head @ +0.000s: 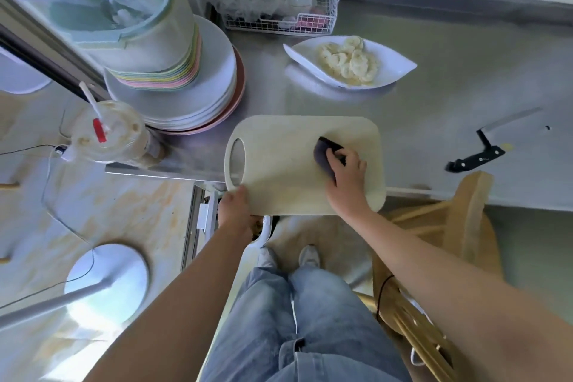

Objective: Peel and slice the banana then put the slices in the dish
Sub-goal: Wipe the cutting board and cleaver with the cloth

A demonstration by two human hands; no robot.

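Observation:
Several pale banana slices (348, 63) lie heaped in a white boat-shaped dish (393, 70) at the back of the steel counter. A cream cutting board (285, 164) with a handle hole juts over the counter's near edge. My left hand (234, 206) grips its near left corner. My right hand (345, 174) presses a dark cloth (322, 150) flat on the board's right half. A black-handled knife (483, 152) rests on the counter to the right, apart from both hands.
A stack of plates (198, 96) topped by pastel containers stands back left. An iced drink cup with a straw (108, 136) sits at the counter's left corner. A wire rack (279, 9) is behind. A wooden chair (434, 257) stands at my right, a lamp base (107, 282) on the floor.

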